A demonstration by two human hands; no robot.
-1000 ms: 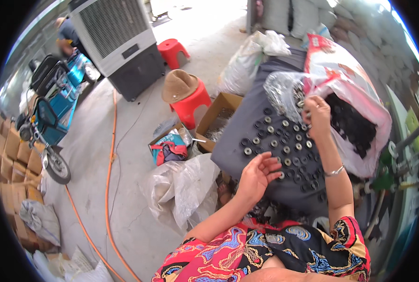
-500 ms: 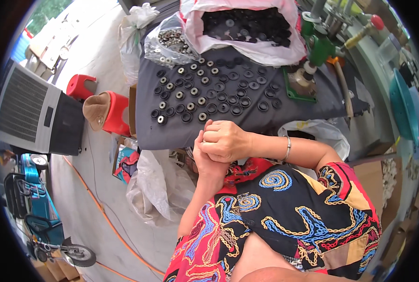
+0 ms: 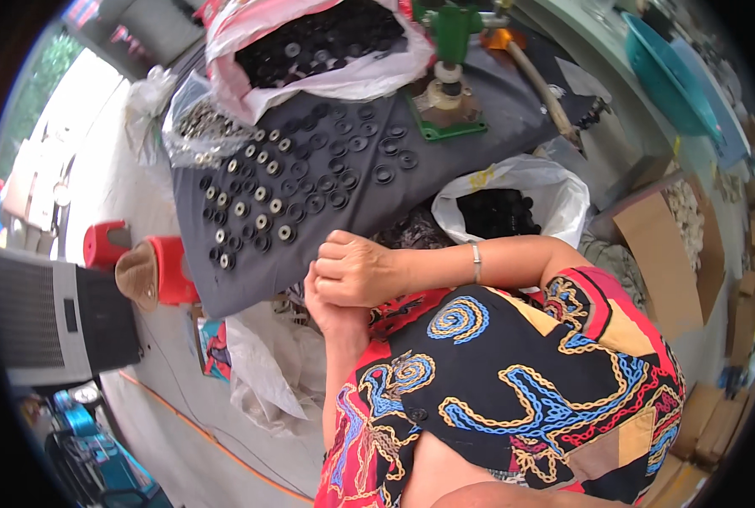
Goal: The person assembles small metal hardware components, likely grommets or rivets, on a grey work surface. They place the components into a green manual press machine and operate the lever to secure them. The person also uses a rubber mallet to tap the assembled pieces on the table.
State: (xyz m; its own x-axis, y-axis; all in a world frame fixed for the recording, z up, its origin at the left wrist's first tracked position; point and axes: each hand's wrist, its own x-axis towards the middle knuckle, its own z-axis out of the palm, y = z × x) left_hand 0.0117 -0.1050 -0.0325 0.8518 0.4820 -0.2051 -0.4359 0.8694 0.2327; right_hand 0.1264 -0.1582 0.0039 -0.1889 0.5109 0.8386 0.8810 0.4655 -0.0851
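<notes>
My hands are clasped together in front of my body, off the table's near edge. On top lies my right hand (image 3: 357, 269), its fingers curled round my left hand (image 3: 331, 315). Most of the left fingers are hidden beneath it, so what they do cannot be made out. No object shows in either hand. Just beyond them, on the dark grey cloth (image 3: 217, 292), several black rings (image 3: 383, 173) lie in loose rows. Toward the left of the rows, metal bearings (image 3: 240, 209) sit in some of the rings.
A large sack of black parts (image 3: 225, 63) and a plastic bag of metal pieces (image 3: 183, 135) stand at the back. A green press (image 3: 454, 127) and a hammer (image 3: 542, 89) are at the back right. A white bag (image 3: 564, 199) holds black parts. Red stools (image 3: 174, 271) stand left.
My view has swung to the right, so the table and its parts sit further left and the white bag shows more fully. My hands stay clasped as before.
</notes>
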